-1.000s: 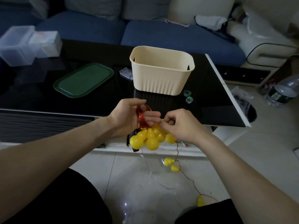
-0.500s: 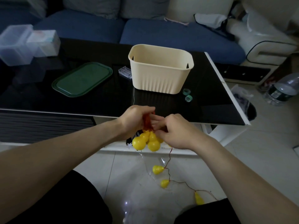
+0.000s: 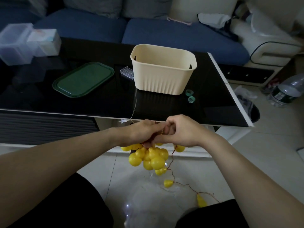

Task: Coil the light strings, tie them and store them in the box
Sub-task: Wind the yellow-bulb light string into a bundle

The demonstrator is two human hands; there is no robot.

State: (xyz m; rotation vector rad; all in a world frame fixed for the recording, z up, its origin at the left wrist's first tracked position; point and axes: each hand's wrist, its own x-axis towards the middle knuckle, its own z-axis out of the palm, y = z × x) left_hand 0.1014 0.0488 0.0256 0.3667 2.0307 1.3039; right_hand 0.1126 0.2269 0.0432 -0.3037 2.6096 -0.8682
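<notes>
Hands met just in front of the near edge of the black table (image 3: 164,104), above the tiled floor. Left hand (image 3: 141,134) was clenched round the gathered coil of the light string (image 3: 150,157), whose yellow bulbs hung in a cluster directly below the knuckles. Right hand (image 3: 182,132) touched the left, its fingers curled and pinching the reddish wire at the top of the coil. An uncoiled tail of wire (image 3: 171,162) dropped from under the right hand to the floor, carrying two more yellow bulbs (image 3: 168,183) spaced along it. On the table stood the cream box (image 3: 162,76), open-topped and upright, well apart from the hands. Beside its left wall lay a small clear case (image 3: 127,72), and farther left a green lid (image 3: 83,79) lay flat. Two teal tape rolls (image 3: 190,96) sat near the box's right corner. A thin pale wire (image 3: 135,104) ran from the table down over its near edge.
</notes>
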